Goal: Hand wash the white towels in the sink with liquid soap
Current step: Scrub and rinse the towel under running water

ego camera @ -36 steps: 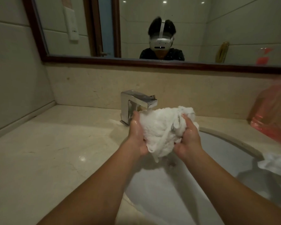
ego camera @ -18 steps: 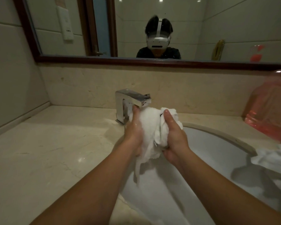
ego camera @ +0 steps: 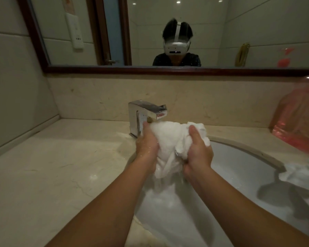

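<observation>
Towel [ego camera: 169, 139], white and wet, is bunched up over the sink [ego camera: 239, 168], its top wad just under the tap [ego camera: 144, 113] spout. The long axis runs roughly top to bottom, with the tail hanging toward the basin. Left hand [ego camera: 147, 147] grips its left side and right hand [ego camera: 198, 154] its right, so the towel sits between them, neither nearer. Fingers [ego camera: 194, 136] are curled tight into the cloth on both sides. This looks like a scrub or wring, and any twist would run along that hanging axis. A second towel [ego camera: 303, 173] is draped on the right rim, a pink bag [ego camera: 300, 122] behind it on the table [ego camera: 61, 166].
</observation>
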